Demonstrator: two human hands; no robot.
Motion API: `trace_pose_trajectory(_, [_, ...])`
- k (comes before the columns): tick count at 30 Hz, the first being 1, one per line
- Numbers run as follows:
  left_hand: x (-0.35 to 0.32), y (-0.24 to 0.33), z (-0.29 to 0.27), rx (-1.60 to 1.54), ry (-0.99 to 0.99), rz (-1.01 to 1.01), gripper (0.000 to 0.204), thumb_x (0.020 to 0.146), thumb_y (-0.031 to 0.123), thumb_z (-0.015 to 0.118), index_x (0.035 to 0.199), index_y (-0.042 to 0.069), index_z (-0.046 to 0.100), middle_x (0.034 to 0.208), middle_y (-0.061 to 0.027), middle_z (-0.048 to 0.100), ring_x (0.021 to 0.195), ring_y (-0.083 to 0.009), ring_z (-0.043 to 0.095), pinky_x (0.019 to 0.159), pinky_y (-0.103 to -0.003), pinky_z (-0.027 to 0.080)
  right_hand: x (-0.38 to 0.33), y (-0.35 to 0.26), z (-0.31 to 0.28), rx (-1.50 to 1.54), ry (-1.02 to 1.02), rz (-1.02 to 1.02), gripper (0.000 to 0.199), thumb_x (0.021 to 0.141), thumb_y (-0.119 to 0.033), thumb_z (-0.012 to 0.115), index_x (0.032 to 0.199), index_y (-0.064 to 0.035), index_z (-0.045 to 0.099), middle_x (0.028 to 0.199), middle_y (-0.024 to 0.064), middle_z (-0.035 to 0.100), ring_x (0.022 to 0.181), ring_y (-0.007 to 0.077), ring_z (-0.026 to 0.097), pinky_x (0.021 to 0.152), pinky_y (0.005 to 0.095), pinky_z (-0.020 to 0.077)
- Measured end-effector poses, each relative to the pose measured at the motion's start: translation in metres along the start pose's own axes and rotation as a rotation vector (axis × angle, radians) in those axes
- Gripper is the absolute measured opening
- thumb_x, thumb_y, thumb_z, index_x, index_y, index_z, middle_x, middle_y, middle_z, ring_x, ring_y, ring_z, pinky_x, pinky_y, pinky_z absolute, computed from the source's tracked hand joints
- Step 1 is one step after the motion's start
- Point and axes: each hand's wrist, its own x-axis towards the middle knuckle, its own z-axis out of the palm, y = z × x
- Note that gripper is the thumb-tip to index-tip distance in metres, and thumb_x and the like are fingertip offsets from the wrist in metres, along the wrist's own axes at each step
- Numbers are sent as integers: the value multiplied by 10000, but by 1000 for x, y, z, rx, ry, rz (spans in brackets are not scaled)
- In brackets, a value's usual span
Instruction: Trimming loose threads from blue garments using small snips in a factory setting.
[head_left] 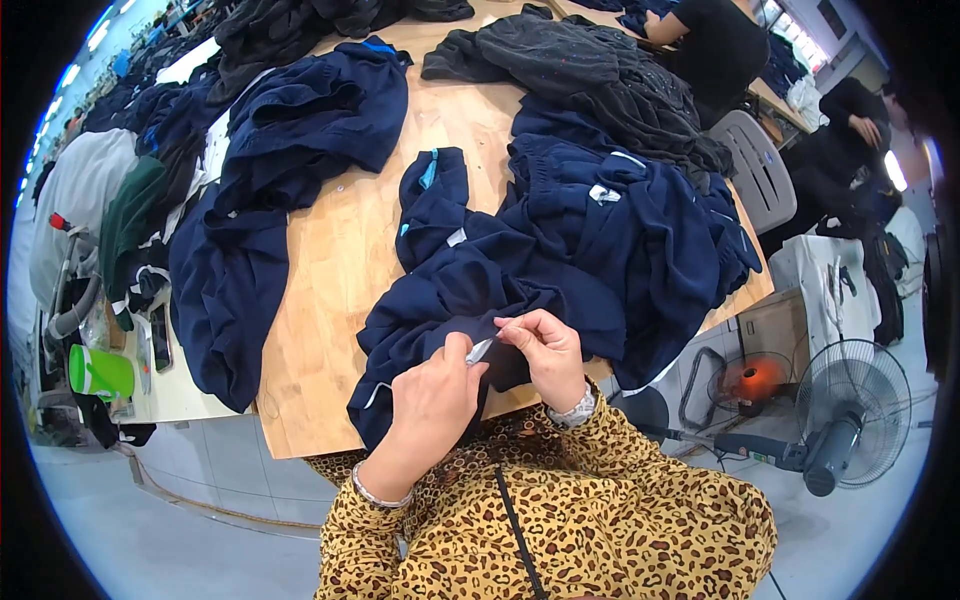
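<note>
My left hand is closed, and a small whitish-silver piece pokes out between its thumb and fingers. Whether that piece is a fabric label or a small tool, I cannot make out. Close beside it, my right hand pinches thumb and forefinger together at the piece's upper end; what lies in that pinch is too small to tell. Both hands are over a dark navy garment, bunched up at the table's near edge. More navy clothing with an elastic waist and a white label lies just beyond.
The wooden table also bears navy garments at the left and dark grey ones at the back. A green bucket-like container stands far left. On the right are a grey chair, a standing fan and people working nearby.
</note>
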Motion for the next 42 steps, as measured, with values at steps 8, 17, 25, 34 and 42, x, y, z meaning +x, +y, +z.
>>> trace_pose_trajectory(8, [3,5,6,39,-29,16,227,823,207,637,869,49,479,694,-131,625,571,-293,632,474,-368,487,-5,4,-4,4,1,2,74,873,-47,615,852,24,615,861,63,672,834,91,612,771,221,483])
trace_pose_trajectory(17, [-7,-16,-4,-90,-159,44,246,818,207,658,904,44,496,699,-138,626,612,-305,632,524,-357,487,-14,-4,-20,-5,-20,74,125,891,-71,593,844,43,615,852,77,671,869,107,621,788,235,487])
trace_pose_trajectory(25, [-70,-126,-13,-1151,208,-526,201,854,77,610,1047,35,572,693,46,530,556,-61,488,483,-202,373,-57,-13,-126,-998,-543,213,259,921,-244,532,944,-19,659,750,82,639,678,140,628,627,298,499])
trace_pose_trajectory(34, [-38,-110,37,-1334,227,-876,164,924,171,537,981,22,573,719,-57,597,593,-140,617,369,-202,321,1,20,-79,-17,133,404,303,918,-207,575,1132,7,562,928,55,616,795,98,585,643,222,498])
trace_pose_trajectory(42, [-71,-121,68,-2005,280,-1082,152,943,205,503,902,67,552,718,-71,620,611,-210,646,335,-193,357,12,17,-77,374,28,588,418,909,-299,580,1225,-35,510,997,29,603,795,85,583,733,246,496])
